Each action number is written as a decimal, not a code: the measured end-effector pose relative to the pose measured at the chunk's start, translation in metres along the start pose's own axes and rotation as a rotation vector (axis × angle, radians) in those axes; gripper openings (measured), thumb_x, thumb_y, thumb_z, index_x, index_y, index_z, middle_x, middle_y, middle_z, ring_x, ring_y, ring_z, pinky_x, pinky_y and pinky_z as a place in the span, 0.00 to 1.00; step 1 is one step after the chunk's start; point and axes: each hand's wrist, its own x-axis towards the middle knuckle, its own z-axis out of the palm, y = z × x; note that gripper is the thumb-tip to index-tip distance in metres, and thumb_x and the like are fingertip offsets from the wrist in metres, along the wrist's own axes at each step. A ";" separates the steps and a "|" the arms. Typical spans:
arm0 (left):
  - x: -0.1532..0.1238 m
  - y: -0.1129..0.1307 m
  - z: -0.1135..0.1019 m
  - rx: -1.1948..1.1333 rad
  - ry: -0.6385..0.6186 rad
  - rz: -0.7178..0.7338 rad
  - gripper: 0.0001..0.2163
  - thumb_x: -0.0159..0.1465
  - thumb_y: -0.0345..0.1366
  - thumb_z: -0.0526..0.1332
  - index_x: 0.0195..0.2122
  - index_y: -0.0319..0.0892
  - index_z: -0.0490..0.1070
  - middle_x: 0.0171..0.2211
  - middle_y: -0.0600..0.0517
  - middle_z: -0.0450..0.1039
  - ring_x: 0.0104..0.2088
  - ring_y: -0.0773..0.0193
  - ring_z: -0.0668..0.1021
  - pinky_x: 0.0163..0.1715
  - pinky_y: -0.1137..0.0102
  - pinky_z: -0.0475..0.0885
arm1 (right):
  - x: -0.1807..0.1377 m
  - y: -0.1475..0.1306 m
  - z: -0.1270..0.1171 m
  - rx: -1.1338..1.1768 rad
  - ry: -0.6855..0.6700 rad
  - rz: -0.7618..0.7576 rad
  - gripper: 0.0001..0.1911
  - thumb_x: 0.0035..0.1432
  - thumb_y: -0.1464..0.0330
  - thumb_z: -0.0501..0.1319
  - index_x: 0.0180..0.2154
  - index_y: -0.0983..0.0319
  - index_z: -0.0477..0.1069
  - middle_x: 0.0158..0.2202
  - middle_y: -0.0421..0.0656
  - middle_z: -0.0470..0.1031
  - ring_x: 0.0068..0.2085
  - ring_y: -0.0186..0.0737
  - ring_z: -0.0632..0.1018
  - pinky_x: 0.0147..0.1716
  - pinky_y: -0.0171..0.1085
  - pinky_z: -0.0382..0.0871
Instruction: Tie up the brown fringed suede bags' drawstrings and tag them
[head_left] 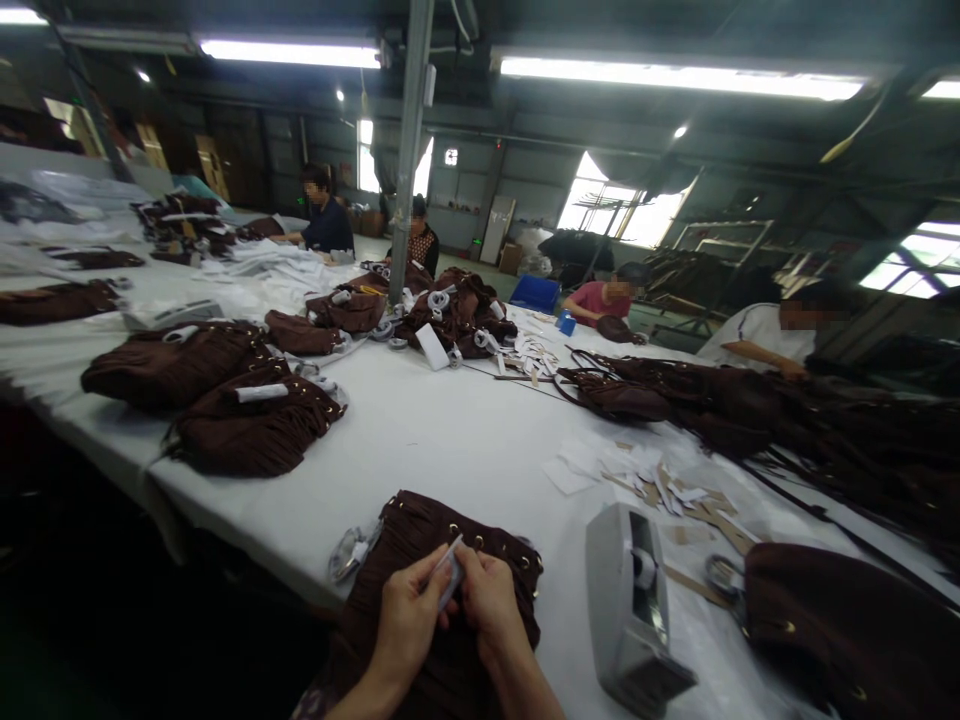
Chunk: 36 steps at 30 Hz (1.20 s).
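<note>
Both my hands meet over a dark brown fringed suede bag (420, 540) lying at the near edge of the white table (457, 430). My left hand (409, 610) and my right hand (491, 595) are closed in a pinch on a small white paper strip (450, 572) held between them above the bag. A clear wrapped metal fitting (351, 550) lies just left of the bag.
A grey tape dispenser (634, 610) stands right of my hands, with another brown bag (847, 630) beyond it. Paper scraps (645, 480) litter the middle. Piles of brown bags (225, 400) lie left and right. Several other people sit at the far side.
</note>
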 end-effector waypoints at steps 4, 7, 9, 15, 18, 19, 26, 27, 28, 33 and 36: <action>-0.006 0.001 -0.001 0.163 0.015 0.178 0.19 0.60 0.47 0.58 0.47 0.43 0.74 0.26 0.50 0.73 0.20 0.67 0.71 0.19 0.74 0.66 | -0.001 -0.001 -0.001 0.077 -0.028 0.079 0.17 0.47 0.61 0.60 0.16 0.61 0.58 0.08 0.30 0.54 0.10 0.23 0.52 0.10 0.28 0.40; -0.008 0.006 -0.003 0.222 -0.055 0.284 0.16 0.62 0.43 0.57 0.49 0.46 0.73 0.28 0.49 0.73 0.26 0.64 0.73 0.27 0.74 0.69 | -0.001 -0.001 -0.003 0.106 -0.036 0.111 0.17 0.47 0.61 0.60 0.15 0.61 0.57 0.08 0.30 0.54 0.10 0.22 0.50 0.10 0.27 0.39; -0.009 0.008 -0.006 0.236 -0.110 0.319 0.16 0.63 0.42 0.56 0.50 0.47 0.72 0.29 0.49 0.73 0.28 0.63 0.74 0.30 0.74 0.70 | 0.000 0.000 -0.005 0.124 -0.047 0.138 0.17 0.46 0.62 0.60 0.14 0.61 0.56 0.07 0.30 0.53 0.10 0.22 0.50 0.10 0.27 0.39; -0.006 0.008 -0.018 0.305 -0.284 0.485 0.15 0.66 0.37 0.51 0.51 0.47 0.70 0.35 0.49 0.73 0.35 0.63 0.75 0.37 0.73 0.70 | 0.003 -0.001 -0.010 0.172 -0.089 0.212 0.17 0.46 0.63 0.59 0.13 0.61 0.57 0.08 0.31 0.53 0.09 0.21 0.51 0.09 0.26 0.40; -0.003 0.005 -0.019 0.375 -0.325 0.560 0.15 0.67 0.35 0.50 0.53 0.46 0.67 0.37 0.49 0.72 0.37 0.65 0.75 0.39 0.73 0.70 | 0.003 -0.004 -0.013 0.198 -0.100 0.223 0.15 0.46 0.63 0.59 0.15 0.62 0.59 0.09 0.32 0.56 0.09 0.21 0.52 0.10 0.25 0.39; -0.003 0.004 -0.019 0.400 -0.327 0.569 0.16 0.67 0.34 0.49 0.53 0.46 0.67 0.37 0.49 0.72 0.37 0.65 0.75 0.39 0.74 0.70 | 0.003 -0.005 -0.014 0.209 -0.104 0.226 0.15 0.47 0.62 0.59 0.16 0.63 0.60 0.10 0.32 0.57 0.10 0.21 0.52 0.10 0.25 0.40; -0.008 0.013 -0.016 0.491 -0.295 0.526 0.17 0.66 0.36 0.49 0.54 0.45 0.66 0.39 0.46 0.73 0.40 0.60 0.76 0.42 0.70 0.70 | 0.002 -0.003 -0.012 0.170 -0.134 0.126 0.23 0.42 0.52 0.65 0.19 0.62 0.59 0.11 0.30 0.56 0.10 0.21 0.53 0.09 0.25 0.40; -0.009 0.017 -0.016 0.464 -0.303 0.495 0.17 0.65 0.38 0.51 0.54 0.45 0.67 0.41 0.46 0.73 0.42 0.59 0.76 0.44 0.69 0.70 | 0.003 -0.001 -0.012 0.167 -0.148 0.113 0.23 0.40 0.52 0.66 0.19 0.62 0.59 0.11 0.29 0.55 0.10 0.20 0.52 0.09 0.26 0.39; -0.010 0.021 -0.016 0.420 -0.289 0.438 0.17 0.64 0.40 0.53 0.53 0.45 0.67 0.41 0.46 0.74 0.42 0.58 0.76 0.44 0.68 0.70 | 0.004 0.000 -0.012 0.170 -0.158 0.109 0.24 0.40 0.52 0.66 0.18 0.62 0.59 0.10 0.29 0.55 0.10 0.20 0.52 0.09 0.26 0.39; 0.002 0.027 -0.009 0.010 -0.133 -0.070 0.21 0.58 0.52 0.55 0.33 0.37 0.71 0.22 0.49 0.73 0.20 0.65 0.73 0.19 0.73 0.66 | 0.005 0.005 -0.013 0.164 -0.141 0.103 0.25 0.40 0.51 0.66 0.17 0.61 0.57 0.09 0.30 0.55 0.09 0.20 0.52 0.08 0.26 0.39; 0.009 0.022 -0.001 -0.163 -0.240 -0.236 0.19 0.52 0.51 0.62 0.25 0.37 0.68 0.18 0.50 0.71 0.16 0.68 0.70 0.17 0.75 0.63 | 0.004 0.006 -0.014 0.157 -0.137 0.093 0.25 0.39 0.51 0.66 0.17 0.61 0.58 0.09 0.31 0.57 0.09 0.21 0.53 0.08 0.27 0.40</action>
